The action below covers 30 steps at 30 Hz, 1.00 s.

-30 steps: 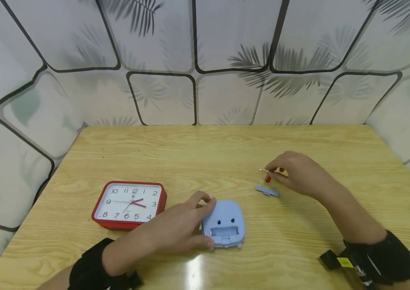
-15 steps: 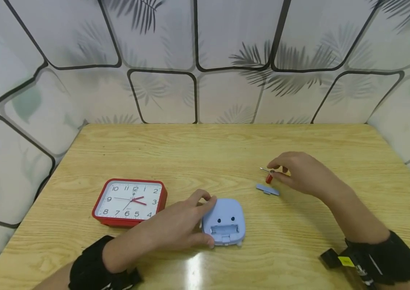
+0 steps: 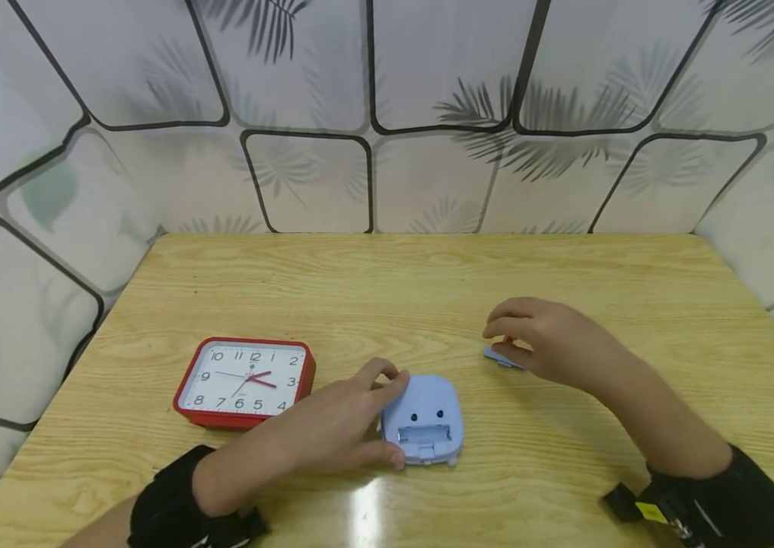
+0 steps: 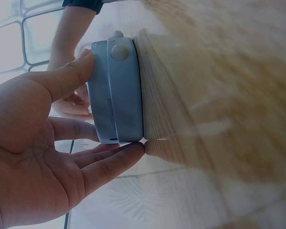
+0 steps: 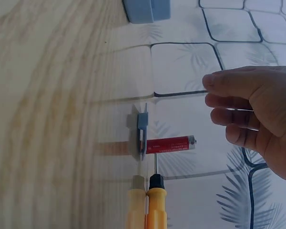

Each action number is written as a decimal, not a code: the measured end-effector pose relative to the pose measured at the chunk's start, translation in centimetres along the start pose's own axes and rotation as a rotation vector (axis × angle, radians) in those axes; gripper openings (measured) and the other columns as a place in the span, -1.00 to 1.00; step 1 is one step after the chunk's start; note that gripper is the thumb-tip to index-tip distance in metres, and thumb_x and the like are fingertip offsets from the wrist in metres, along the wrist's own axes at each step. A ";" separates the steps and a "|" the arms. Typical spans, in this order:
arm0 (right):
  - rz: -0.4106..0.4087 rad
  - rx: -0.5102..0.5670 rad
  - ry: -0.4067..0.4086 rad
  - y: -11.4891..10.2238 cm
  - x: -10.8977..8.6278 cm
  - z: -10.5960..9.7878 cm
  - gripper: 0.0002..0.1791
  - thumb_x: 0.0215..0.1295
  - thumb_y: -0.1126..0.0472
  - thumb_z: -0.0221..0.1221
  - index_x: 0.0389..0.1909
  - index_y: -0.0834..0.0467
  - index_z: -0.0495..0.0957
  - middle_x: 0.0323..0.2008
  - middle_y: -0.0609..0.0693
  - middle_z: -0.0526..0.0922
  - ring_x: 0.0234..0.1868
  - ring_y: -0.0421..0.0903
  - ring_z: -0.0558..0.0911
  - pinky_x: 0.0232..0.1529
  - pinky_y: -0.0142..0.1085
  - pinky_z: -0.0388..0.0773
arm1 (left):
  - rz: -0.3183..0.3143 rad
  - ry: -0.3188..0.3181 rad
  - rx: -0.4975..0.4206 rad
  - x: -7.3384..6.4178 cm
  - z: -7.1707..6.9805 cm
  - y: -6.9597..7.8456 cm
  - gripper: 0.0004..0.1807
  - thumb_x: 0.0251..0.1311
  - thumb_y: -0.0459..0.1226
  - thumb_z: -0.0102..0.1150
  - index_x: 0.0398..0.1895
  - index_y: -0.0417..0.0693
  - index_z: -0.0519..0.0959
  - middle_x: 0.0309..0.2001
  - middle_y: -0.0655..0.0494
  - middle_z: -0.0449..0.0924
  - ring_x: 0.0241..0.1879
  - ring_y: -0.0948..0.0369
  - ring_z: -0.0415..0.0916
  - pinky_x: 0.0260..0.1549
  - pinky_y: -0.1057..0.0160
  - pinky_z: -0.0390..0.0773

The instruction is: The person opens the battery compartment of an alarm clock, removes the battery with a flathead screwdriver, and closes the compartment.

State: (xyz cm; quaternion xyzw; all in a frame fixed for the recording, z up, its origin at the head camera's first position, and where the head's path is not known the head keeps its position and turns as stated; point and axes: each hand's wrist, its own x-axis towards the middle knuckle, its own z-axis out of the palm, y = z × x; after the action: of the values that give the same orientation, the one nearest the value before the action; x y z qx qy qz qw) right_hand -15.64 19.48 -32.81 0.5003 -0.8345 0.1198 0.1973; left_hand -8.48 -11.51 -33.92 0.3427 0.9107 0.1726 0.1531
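My left hand (image 3: 352, 426) grips a light blue square device (image 3: 428, 396) by its sides, thumb on the near edge and fingers on the far one. Its back is up, with two dark dots and an open battery compartment; small round feet show in the left wrist view. My right hand (image 5: 267, 105) hangs with loosely bent fingers, holding nothing, above a red battery (image 5: 169, 144) that stands upright on the table. A light blue battery cover (image 5: 142, 121) lies beside the battery. Behind them in the right wrist view lies a screwdriver (image 5: 156, 205) with an orange handle; the hand hides it in the head view.
A red-framed clock (image 3: 243, 380) with a white dial lies face up to the left, close to my left forearm. The wood-grain table (image 3: 359, 289) runs back to a patterned wall covering (image 3: 428, 183).
My right hand has shifted left and slightly nearer, now covering the screwdriver's metal tip and most of the battery in the head view. The left hand and blue device have stayed in place.
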 end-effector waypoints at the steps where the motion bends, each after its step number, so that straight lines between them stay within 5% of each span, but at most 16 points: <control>1: -0.015 -0.011 -0.009 -0.1 0.0 0.1 -0.67 -0.16 0.34 0.56 -0.31 0.10 0.71 -0.22 -0.06 0.67 -0.28 -0.16 0.66 -0.35 -0.35 0.62 | -0.001 -0.002 0.001 0.0 0.0 0.0 0.02 0.15 0.20 0.31 0.54 -0.15 0.18 0.39 0.04 0.21 -0.12 0.26 0.53 -0.08 0.33 0.56; 11: 0.049 -0.082 -0.239 -1.0 0.0 0.4 -0.73 -0.03 0.30 0.51 -0.28 0.04 0.71 -0.10 0.06 0.69 -0.19 -0.04 0.71 -0.23 -0.25 0.66 | -0.006 -0.016 0.000 -0.1 -0.1 0.0 0.02 0.15 0.22 0.28 0.55 -0.12 0.16 0.40 0.05 0.20 -0.09 0.27 0.52 -0.05 0.34 0.56; 19: 0.205 0.004 -0.457 -1.6 0.2 0.3 -0.76 0.12 0.37 0.40 -0.23 0.02 0.73 -0.11 0.00 0.69 -0.12 -0.03 0.69 -0.14 -0.20 0.65 | -0.002 -0.016 0.007 -0.1 -0.1 0.0 0.02 0.16 0.21 0.29 0.54 -0.13 0.17 0.40 0.04 0.20 -0.07 0.26 0.52 -0.03 0.33 0.56; 30: 0.222 0.086 -0.533 -1.6 0.2 1.0 -0.71 0.11 0.44 0.36 -0.32 -0.06 0.74 -0.23 -0.09 0.62 -0.20 -0.12 0.60 -0.17 -0.23 0.60 | 0.008 -0.019 0.021 0.1 0.0 -0.1 0.02 0.16 0.23 0.27 0.55 -0.12 0.17 0.41 0.03 0.20 -0.11 0.28 0.52 -0.06 0.35 0.57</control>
State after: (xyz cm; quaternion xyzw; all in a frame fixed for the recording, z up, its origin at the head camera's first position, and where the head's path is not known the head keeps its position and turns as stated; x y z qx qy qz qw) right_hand -14.47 18.16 -33.64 0.4276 -0.9007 0.0405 -0.0647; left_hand -8.64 -11.52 -33.95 0.3498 0.9095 0.1604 0.1574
